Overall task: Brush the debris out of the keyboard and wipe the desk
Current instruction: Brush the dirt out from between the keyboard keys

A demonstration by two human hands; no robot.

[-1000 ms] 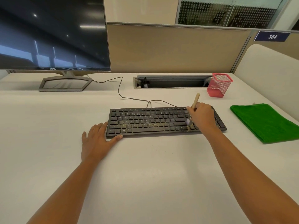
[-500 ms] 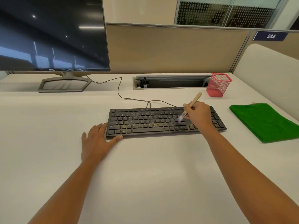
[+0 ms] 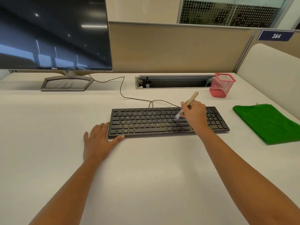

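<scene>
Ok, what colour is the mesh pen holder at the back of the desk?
The mesh pen holder is pinkish red, clearest in the head view, the only one.

two bare forearms and two bare grips, seen from above.

left forearm (image 3: 73, 184) and right forearm (image 3: 243, 168) uncovered all the way from the lower frame edge to the wrists, smooth and slim, looking broader toward the camera. left grip (image 3: 99, 141) shown from its back, with long fingers and a short, pale thumbnail (image 3: 122, 136). right grip (image 3: 194, 115) shown from its back too, knuckles rounded, nails out of sight.
</scene>
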